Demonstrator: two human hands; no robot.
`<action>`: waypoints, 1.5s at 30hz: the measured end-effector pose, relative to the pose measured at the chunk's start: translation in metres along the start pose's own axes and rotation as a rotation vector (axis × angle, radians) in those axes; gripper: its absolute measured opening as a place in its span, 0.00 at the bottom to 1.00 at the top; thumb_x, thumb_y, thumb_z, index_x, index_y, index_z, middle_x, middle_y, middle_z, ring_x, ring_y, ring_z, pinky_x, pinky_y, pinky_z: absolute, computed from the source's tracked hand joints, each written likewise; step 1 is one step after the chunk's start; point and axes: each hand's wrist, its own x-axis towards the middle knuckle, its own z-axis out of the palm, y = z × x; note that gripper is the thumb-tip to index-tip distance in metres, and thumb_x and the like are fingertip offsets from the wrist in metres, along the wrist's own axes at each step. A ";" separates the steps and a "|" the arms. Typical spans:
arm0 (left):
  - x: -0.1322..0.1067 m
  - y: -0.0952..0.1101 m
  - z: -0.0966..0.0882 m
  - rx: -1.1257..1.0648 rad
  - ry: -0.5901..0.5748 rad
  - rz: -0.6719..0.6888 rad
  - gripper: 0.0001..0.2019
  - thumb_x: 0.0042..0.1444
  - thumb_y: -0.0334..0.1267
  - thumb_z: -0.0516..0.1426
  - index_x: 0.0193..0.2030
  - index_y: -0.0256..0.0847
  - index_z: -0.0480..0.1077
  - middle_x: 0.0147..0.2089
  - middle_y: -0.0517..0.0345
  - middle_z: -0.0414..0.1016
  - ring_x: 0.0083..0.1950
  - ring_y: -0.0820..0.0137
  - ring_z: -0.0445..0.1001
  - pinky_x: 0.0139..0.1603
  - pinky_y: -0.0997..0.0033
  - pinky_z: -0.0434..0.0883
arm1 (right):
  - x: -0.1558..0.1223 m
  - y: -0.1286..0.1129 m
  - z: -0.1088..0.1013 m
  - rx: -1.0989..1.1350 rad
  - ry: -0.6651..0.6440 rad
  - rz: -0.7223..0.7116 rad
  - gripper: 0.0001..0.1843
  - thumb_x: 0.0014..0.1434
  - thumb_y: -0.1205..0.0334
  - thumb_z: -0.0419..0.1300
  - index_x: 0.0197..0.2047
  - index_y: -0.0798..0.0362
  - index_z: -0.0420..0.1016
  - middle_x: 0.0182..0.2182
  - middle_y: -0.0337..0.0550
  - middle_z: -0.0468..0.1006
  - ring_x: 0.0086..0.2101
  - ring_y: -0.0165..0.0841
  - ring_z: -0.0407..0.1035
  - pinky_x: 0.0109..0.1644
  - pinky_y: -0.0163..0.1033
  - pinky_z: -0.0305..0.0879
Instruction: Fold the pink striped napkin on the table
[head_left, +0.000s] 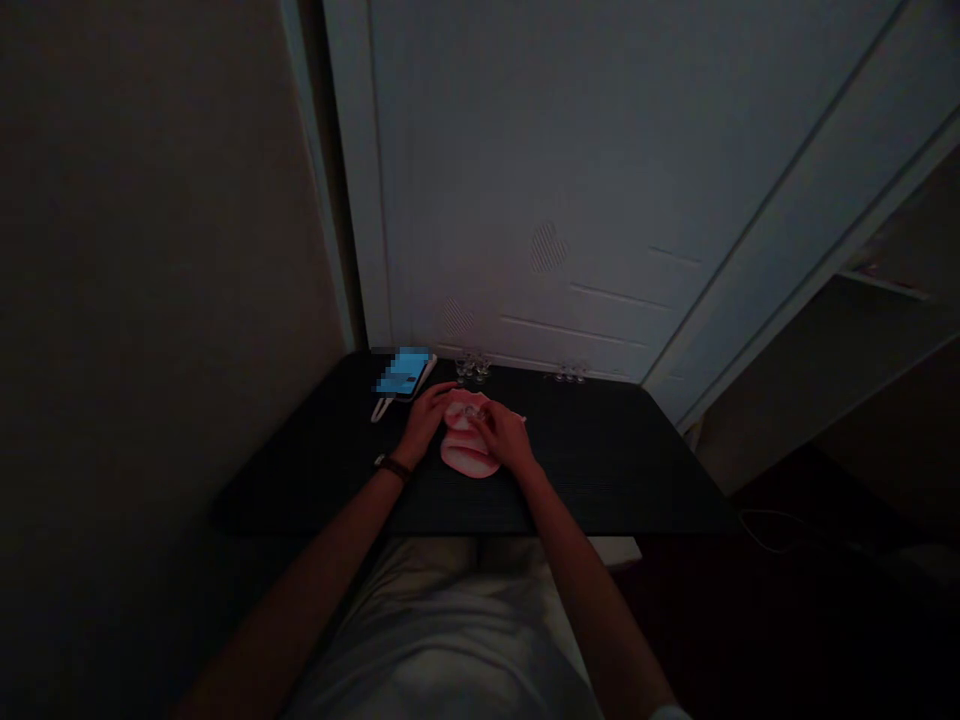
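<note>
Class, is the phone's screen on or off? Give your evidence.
On: the phone's screen glows bright blue against the dark table.

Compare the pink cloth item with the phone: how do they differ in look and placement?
The pink cloth item is rounded and creased, while the phone has a lit blue screen. The left hand and right hand are at the cloth item; neither touches the phone. The cloth item lies near the table's middle, the phone at its far left. Both are on that dark table.
</note>
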 end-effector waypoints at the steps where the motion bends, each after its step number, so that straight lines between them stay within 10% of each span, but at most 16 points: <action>1: 0.000 0.000 0.000 -0.002 0.002 -0.015 0.22 0.48 0.44 0.57 0.49 0.37 0.67 0.46 0.48 0.73 0.46 0.62 0.72 0.46 0.64 0.68 | 0.000 0.000 0.000 -0.001 0.000 0.005 0.10 0.59 0.54 0.51 0.38 0.52 0.66 0.30 0.40 0.71 0.31 0.30 0.64 0.35 0.33 0.56; 45: 0.002 -0.004 -0.002 0.072 -0.064 0.037 0.22 0.47 0.35 0.56 0.51 0.36 0.64 0.48 0.48 0.73 0.47 0.63 0.72 0.45 0.66 0.70 | -0.001 0.002 -0.001 -0.007 0.028 0.027 0.14 0.59 0.51 0.50 0.40 0.53 0.64 0.33 0.40 0.70 0.31 0.29 0.64 0.35 0.32 0.56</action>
